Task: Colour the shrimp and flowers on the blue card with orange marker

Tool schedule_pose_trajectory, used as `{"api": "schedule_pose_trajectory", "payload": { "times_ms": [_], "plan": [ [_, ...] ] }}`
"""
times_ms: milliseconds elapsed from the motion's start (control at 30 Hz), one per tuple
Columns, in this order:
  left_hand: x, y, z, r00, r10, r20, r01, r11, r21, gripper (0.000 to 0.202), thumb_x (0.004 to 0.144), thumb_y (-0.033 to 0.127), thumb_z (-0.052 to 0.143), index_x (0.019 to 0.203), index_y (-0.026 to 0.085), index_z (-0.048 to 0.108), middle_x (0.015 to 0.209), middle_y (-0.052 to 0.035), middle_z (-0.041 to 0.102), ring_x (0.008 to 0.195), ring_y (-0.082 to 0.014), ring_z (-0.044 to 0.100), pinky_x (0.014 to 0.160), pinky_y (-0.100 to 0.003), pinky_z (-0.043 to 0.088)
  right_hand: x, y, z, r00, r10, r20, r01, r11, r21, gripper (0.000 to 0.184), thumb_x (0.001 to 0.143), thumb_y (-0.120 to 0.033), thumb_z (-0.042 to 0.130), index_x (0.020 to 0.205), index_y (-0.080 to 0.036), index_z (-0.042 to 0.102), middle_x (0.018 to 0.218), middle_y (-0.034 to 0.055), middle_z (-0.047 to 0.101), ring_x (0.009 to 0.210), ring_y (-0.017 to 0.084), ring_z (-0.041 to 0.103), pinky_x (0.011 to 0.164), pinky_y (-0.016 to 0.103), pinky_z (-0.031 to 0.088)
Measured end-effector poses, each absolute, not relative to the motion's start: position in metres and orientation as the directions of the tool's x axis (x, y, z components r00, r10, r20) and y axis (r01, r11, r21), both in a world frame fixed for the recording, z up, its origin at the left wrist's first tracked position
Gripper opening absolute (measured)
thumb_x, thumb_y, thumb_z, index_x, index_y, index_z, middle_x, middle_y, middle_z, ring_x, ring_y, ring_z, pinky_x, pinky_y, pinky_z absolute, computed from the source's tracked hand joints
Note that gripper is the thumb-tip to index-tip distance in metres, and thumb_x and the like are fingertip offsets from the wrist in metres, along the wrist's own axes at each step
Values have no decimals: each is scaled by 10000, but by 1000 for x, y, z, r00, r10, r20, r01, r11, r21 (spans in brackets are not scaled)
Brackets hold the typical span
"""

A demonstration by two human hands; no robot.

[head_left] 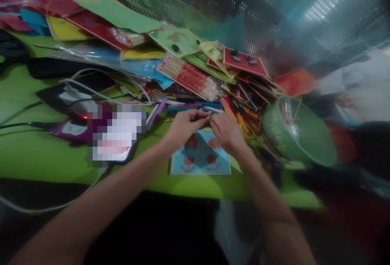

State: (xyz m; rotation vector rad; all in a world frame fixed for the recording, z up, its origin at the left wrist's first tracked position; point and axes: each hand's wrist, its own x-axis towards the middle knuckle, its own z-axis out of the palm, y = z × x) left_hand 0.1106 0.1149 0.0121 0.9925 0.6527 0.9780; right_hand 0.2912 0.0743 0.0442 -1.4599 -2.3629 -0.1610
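Observation:
Both hands meet above the far edge of a blue card (199,163) decorated with orange-brown flower shapes. My left hand (189,124) has its thumb and fingers pinched together around something tiny. Fingertip to fingertip with it, my right hand (227,129) is closed on the same small spot. The object between them is too small and blurred to name. Beneath the hands, the card lies flat on the green tabletop, its upper part partly covered by them and their shadow.
Left of the card lie a lit phone (117,135) and a purple power strip (71,129) with cables. A green basket (319,147) stands at the right. Behind the hands are pens, scissors (243,122), packed sticks (189,76) and piled coloured cards (243,59).

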Motion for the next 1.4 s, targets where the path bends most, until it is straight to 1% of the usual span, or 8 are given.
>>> {"api": "schedule_pose_trajectory", "payload": {
  "times_ms": [200,333,500,633,833,1033,1233,1400],
  "plan": [
    [112,114,10,456,890,-18,-373,209,904,507,643,513,951,965,153,797,898,-53,794,821,-158,724,915,-360,598,287,74,36,-420,805,419,889,458,9,237,1020,-194,413,806,-241,505,796,73,630,775,240,524,735,371,369],
    [112,114,10,469,882,-48,-385,253,887,488,634,485,962,966,163,804,910,-47,796,801,-147,721,896,-348,602,288,74,38,-397,800,450,883,467,-52,243,988,-152,430,770,-248,475,759,50,609,744,220,520,718,350,368],
    [110,115,15,477,874,-92,-418,318,851,537,580,495,981,972,169,812,945,-57,806,823,-154,732,897,-337,603,293,75,48,-420,809,411,847,512,-144,295,1081,-284,402,811,-238,510,783,38,617,738,203,523,721,328,386],
    [111,116,14,442,895,-59,-382,247,891,490,630,490,949,977,173,812,940,-59,804,841,-168,733,910,-353,602,291,74,49,-428,825,370,877,477,-50,322,1094,-331,369,845,-231,548,822,66,641,779,231,531,738,353,385],
    [111,117,10,405,913,45,-244,61,968,355,798,452,797,1031,184,807,989,-67,810,922,-202,742,946,-377,590,287,71,46,-402,842,360,913,397,91,358,1109,-330,332,904,-210,600,876,99,671,834,258,545,771,374,390],
    [107,113,14,380,918,110,-57,-96,994,240,868,379,700,989,211,821,1008,-62,810,995,-245,734,953,-395,578,282,70,37,-432,839,330,902,399,167,276,1066,-205,385,905,-186,609,876,121,668,851,271,544,771,386,383],
    [108,110,16,396,918,27,-111,18,994,243,848,415,739,966,220,824,938,-53,800,898,-232,732,860,-377,602,276,69,33,-396,827,400,913,401,74,246,995,-147,413,810,-227,555,811,91,640,809,254,537,742,382,372],
    [107,115,14,466,884,39,-171,46,984,306,845,423,750,1042,199,819,980,-69,806,952,-218,732,917,-362,575,279,72,41,-304,869,391,896,400,-192,275,971,-173,422,710,-262,412,708,38,577,697,210,494,671,353,344]
  ]
}}
